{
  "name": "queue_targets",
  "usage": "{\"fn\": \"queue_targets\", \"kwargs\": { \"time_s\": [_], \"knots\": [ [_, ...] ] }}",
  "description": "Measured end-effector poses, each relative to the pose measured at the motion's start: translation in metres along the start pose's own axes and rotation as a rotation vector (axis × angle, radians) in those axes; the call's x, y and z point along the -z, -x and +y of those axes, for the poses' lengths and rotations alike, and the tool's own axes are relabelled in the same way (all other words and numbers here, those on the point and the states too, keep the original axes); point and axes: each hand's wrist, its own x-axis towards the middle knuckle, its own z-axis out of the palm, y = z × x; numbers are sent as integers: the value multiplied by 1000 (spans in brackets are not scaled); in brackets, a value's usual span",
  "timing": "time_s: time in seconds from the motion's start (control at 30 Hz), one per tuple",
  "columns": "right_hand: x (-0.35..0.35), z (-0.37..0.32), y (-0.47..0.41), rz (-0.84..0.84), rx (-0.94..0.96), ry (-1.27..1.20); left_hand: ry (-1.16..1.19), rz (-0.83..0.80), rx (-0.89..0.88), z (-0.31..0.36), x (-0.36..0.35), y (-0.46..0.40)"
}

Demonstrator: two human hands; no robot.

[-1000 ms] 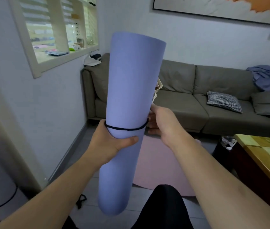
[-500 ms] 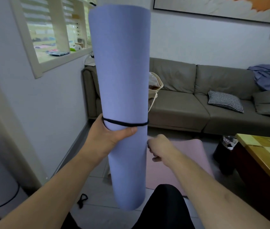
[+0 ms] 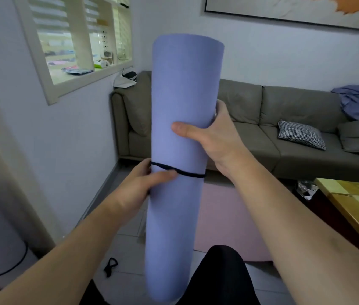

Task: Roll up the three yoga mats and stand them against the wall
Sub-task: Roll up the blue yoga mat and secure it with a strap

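Rolled blue yoga mat (image 3: 183, 150) is held upright in mid-air in front of the person, both hands on it. Left hand (image 3: 145, 188) grips it at the black elastic band (image 3: 178, 170), thumb laid across the front just under the band, fingers wrapped behind. Right hand (image 3: 213, 139) now grips the roll above the left hand & above the band, thumb across the front, fingers curled round the far side.

Vs 0.5 s ago: right hand was off the mat, loosely curled low beside the roll's right edge under band level; it has come up & closed round the roll. Mat has dropped a bit in view, so its top edge shows again, whereas before the top ran out of frame. Band sat level before, now slants down toward the right-hand side. Left hand's grip at the band is unchanged.

Below & beyond the right forearm, a pink mat (image 3: 229, 216) lies flat on the floor, partly hidden by the roll. Down-left of the left forearm a 2nd black band (image 3: 110, 267) lies on the tiles. Grey sofa (image 3: 284, 137) sits behind both hands, w/ a checked cushion (image 3: 300, 134) past the right hand.

No brand, label or readable writing anywhere; mat surface is plain.
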Motion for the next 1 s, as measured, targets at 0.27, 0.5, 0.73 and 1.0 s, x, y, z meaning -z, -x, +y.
{"fn": "queue_targets", "kwargs": {
  "time_s": [0.27, 0.5, 0.73, 1.0],
  "knots": [
    [3, 20, 14, -10, 31, -112, -147, 203, 248, -4, 21, -15],
    [3, 22, 17, -83, 48, -192, -83, 152, 269, -1, 25, -17],
    [2, 27, 21, -79, 82, -188, -390, 490, 336, -15, 36, -19],
    [-26, 51, 23, -162, 27, -209, -350, 13, -128, 11, 32, 7]
  ]
}}
